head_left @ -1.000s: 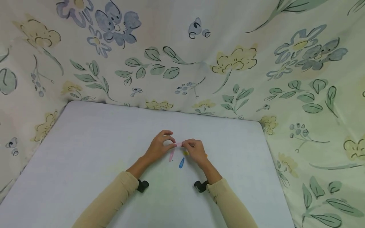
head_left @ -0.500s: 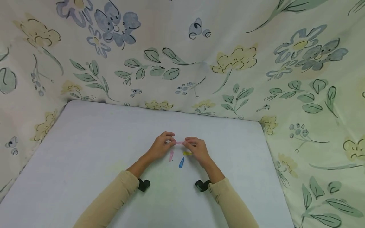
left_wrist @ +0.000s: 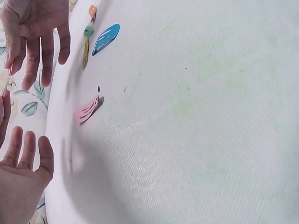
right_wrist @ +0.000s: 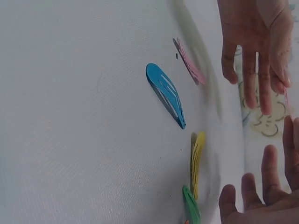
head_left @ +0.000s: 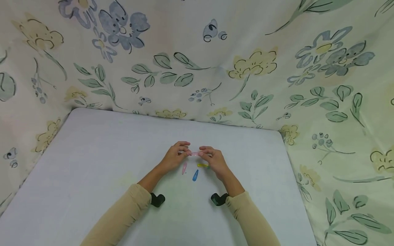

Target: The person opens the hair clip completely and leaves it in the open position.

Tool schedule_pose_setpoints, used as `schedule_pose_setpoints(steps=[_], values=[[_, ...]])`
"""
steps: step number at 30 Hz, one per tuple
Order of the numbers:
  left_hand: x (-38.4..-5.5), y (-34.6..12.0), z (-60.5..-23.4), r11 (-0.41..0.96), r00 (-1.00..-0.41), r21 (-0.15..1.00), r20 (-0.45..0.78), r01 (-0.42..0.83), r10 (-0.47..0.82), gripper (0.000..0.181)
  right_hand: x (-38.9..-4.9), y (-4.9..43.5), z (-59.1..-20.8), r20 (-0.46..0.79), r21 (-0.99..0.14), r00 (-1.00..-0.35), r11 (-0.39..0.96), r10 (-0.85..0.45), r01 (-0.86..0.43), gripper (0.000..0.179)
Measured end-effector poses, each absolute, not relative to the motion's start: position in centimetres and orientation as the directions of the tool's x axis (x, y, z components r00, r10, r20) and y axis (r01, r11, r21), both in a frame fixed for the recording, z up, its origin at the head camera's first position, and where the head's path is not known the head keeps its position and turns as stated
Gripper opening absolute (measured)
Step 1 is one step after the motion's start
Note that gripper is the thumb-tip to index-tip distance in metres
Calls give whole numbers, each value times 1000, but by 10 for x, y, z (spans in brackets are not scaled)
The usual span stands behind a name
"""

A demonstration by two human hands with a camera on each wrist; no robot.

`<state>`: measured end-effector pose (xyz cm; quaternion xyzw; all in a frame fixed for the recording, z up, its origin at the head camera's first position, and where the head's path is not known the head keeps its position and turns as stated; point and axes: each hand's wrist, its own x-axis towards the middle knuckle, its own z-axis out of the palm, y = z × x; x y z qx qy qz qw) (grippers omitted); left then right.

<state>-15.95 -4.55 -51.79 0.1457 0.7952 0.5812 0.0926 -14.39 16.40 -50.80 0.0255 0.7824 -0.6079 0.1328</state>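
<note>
Both my left hand (head_left: pixel 175 158) and right hand (head_left: pixel 213 160) pinch a pink hair clip (head_left: pixel 194 154) above the blue clip (head_left: pixel 195 175); I judge snapping it comes next.

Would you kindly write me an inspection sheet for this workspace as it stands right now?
Surface: pale table, faint yellowish stain left of the hands.
Job's things: pink hair clip held above the table between both hands.
Clutter: second pink clip, blue clip and yellow clip lie on the table; a green clip and an orange bit show past the yellow one in the wrist views.
Hands: left hand pinches the clip's left end, right hand its right end.
Cables: nothing seen; black wrist cameras only.
Surroundings: floral cloth walls behind and at both sides.
</note>
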Motion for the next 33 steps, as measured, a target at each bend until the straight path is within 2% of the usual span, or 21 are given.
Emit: schedule_pose_setpoints(steps=[10, 14, 27, 33], values=[[-160, -45, -519, 217, -936, 972, 2, 84, 351, 20, -143, 164, -508, -255, -958, -956, 176, -149, 228, 27], [-161, -45, -519, 234, -938, 970, -14, 72, 346, 20, -143, 164, -507, -254, -960, -957, 157, -142, 231, 27], [-160, -46, -520, 304, -945, 948, -6, 100, 328, 24, -143, 165, -516, -276, -940, -958, 228, -73, 253, 23], [-164, -47, -529, 405, -925, 887, 62, 224, 375, 24, -145, 166, -525, -184, -936, -980, 318, -72, 152, 24]])
